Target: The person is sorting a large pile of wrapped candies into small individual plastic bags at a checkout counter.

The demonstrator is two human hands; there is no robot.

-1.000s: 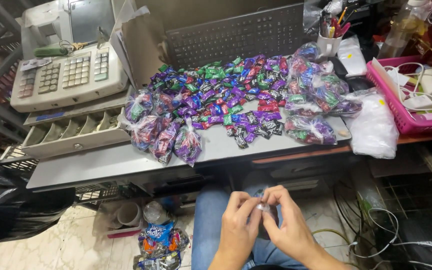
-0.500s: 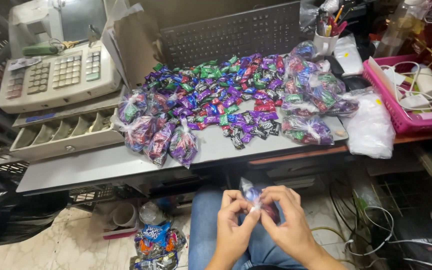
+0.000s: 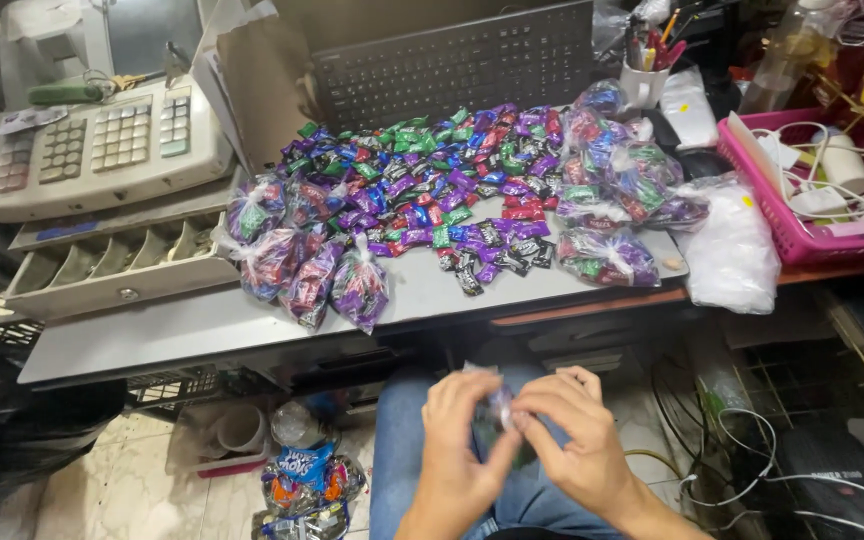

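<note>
Small clear bag (image 3: 499, 405): being pinched between left hand (image 3: 459, 440) and right hand (image 3: 574, 440); contents mostly being hidden by fingers; neck being pointed upward.

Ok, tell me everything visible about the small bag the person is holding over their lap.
The small clear plastic bag sits pinched between the left hand and the right hand, above the jeans-clad lap and below the table edge. It looks thin and crinkly, glinting in the light. The fingers cover most of it, so its contents cannot be made out, though something dark shows beneath. Only the two hands touch it.
</note>
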